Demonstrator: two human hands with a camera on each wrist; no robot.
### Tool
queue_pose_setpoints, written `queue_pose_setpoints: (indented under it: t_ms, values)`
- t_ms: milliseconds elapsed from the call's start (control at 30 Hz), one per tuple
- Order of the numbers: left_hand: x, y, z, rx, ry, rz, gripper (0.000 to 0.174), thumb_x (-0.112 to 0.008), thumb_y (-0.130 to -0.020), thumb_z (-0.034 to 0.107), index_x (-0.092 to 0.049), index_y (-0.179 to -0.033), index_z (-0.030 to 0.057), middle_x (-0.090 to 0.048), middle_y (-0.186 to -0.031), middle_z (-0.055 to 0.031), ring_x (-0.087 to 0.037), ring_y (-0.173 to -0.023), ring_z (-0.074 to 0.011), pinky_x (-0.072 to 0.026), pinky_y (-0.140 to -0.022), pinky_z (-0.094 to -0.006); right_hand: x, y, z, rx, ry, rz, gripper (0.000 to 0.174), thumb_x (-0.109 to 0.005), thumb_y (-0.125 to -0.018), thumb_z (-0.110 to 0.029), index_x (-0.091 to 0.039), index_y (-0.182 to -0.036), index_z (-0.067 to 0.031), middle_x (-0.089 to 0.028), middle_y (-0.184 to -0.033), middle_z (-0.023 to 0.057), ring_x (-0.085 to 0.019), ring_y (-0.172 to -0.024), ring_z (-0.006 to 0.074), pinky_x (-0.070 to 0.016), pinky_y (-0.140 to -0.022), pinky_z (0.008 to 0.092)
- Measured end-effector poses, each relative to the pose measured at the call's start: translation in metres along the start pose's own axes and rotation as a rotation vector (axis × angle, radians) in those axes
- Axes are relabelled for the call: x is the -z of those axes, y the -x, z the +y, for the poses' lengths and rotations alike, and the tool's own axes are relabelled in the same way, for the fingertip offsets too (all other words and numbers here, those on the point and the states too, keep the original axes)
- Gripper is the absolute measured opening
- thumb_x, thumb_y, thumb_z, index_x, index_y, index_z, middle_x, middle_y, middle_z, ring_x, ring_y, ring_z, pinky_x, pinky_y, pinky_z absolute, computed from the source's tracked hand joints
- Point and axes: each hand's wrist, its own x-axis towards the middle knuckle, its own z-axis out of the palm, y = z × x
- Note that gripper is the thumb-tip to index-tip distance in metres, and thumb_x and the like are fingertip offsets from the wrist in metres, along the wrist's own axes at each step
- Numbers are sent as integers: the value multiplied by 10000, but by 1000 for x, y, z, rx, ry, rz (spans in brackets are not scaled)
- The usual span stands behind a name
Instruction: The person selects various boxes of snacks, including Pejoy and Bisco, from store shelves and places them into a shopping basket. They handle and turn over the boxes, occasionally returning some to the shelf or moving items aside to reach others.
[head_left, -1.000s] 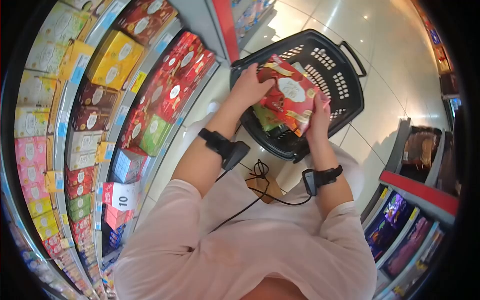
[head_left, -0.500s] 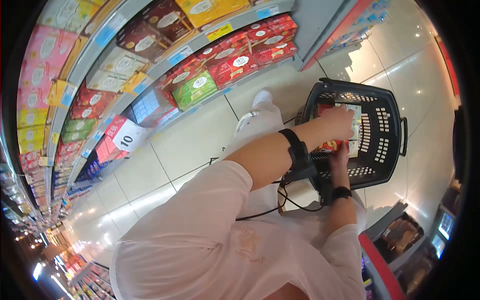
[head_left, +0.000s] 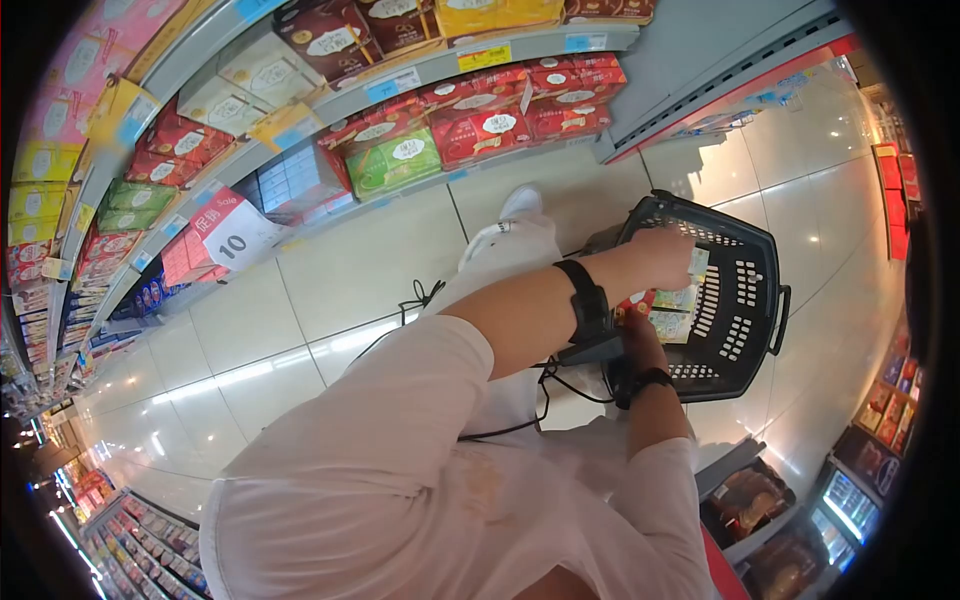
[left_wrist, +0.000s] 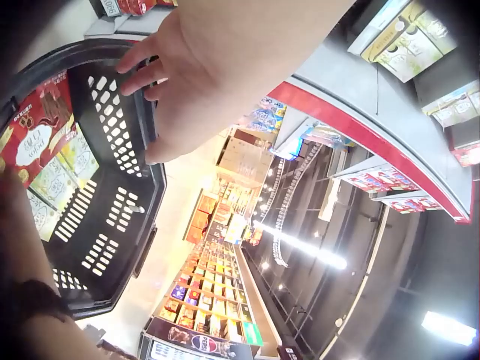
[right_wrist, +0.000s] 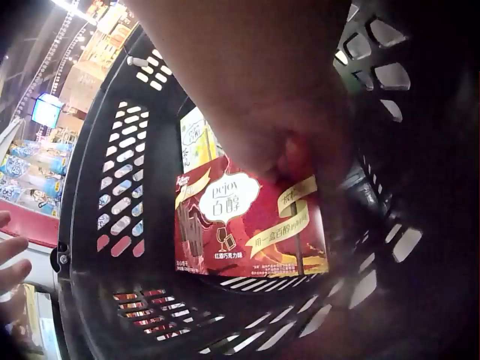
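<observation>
A black plastic basket (head_left: 768, 262) stands on the floor in front of me. My left hand (left_wrist: 184, 82) is over its far-left side, fingers spread and relaxed with nothing in them, close to the rim. In the right wrist view a red Pejoy biscuit-stick box (right_wrist: 225, 214) lies inside the basket, its printed face showing. My right hand (head_left: 642, 343) holds this box at one edge; most of those fingers are blurred or hidden. Beside the red box, pale yellow-green boxes (left_wrist: 58, 176) lie on the basket's bottom.
Shelves on the left carry red snack boxes (head_left: 485, 133), a green box (head_left: 395, 162) and a sale sign (head_left: 235, 238). A grey shelf end (head_left: 710, 60) rises beyond the basket. Another display (head_left: 750, 495) stands at lower right. A black cable (head_left: 510, 428) hangs across my lap.
Both hands held the red box above the basket; it has gone down into it. My left hand has come off the box toward the rim. The view has turned, showing more floor.
</observation>
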Motion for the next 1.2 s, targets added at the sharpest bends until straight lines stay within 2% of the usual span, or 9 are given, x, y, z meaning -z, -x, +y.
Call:
queue_pose_setpoints:
  t_ms: [100,133,167,233,333,433,600,1000,1200]
  values:
    - [14,-1,-12,54,-50,44,533,-688,-751,357,-569,-1137,8,-559,-1154,-229,-599,-1051,-372,-497,-878,-472,-1,11,-25,-54,-656,6,356,-503,-953,-322,-615,-1078,-8,-643,-1012,82,-620,-878,224,-476,-750,325]
    - [26,-1,-17,64,-55,42,543,-680,-759,364,-568,-1147,1,-573,-1145,-229,-596,-1056,-370,-489,-892,-465,-2,-4,-23,-525,-1224,27,330,-537,-938,-299,-616,-1061,-3,-645,-968,80,-621,-824,182,-487,-640,300]
    - [41,-1,-26,74,-60,41,553,-672,-768,371,-567,-1157,-7,-587,-1136,-230,-592,-1061,-368,-482,-905,-458,6,-10,-17,-514,-1226,40,330,-537,-938,-299,-616,-1061,-3,-645,-968,80,-621,-824,182,-487,-640,300]
    - [74,9,-46,75,-58,132,575,-665,-778,387,-563,-1172,-20,-606,-1138,-226,-582,-1081,-370,-468,-929,-436,27,-6,-33,-487,-358,86,336,-571,-922,-293,-603,-1087,-2,-646,-931,65,-619,-811,139,-475,-565,271]
    - [120,43,-79,164,0,258,656,-648,-808,452,-542,-1253,-19,-581,-1247,-220,-567,-1147,-345,-451,-959,-399,35,3,-32,-293,-502,196,384,-583,-920,-300,-582,-1165,-4,-654,-952,71,-628,-811,150,-497,-590,278]
    - [151,61,-128,319,13,282,656,-633,-821,497,-573,-1225,-16,-612,-1192,-226,-583,-1124,-349,-464,-939,-399,47,42,-124,-263,-571,275,396,-586,-925,-261,-558,-1226,-5,-660,-991,73,-634,-862,148,-513,-654,281]
    - [172,78,-199,417,-482,477,578,-637,-815,425,-569,-1185,-14,-595,-1175,-243,-578,-1092,-390,-483,-916,-446,48,50,-184,226,-545,126,378,-621,-907,-151,-532,-1230,24,-642,-929,54,-589,-806,109,-480,-730,233]
    - [185,47,-275,635,-916,304,350,-625,-836,229,-557,-1140,69,-591,-1211,-163,-609,-1085,-304,-499,-894,-430,50,62,-201,204,-329,65,369,-656,-865,-155,-573,-1195,-13,-671,-933,99,-643,-806,169,-506,-733,281]
    - [167,62,-261,491,-1032,384,292,-640,-823,232,-583,-1064,79,-618,-1067,-94,-619,-1036,-280,-511,-836,-468,48,65,-201,251,-344,100,355,-653,-864,-162,-580,-1178,-14,-676,-900,110,-646,-789,172,-508,-720,285]
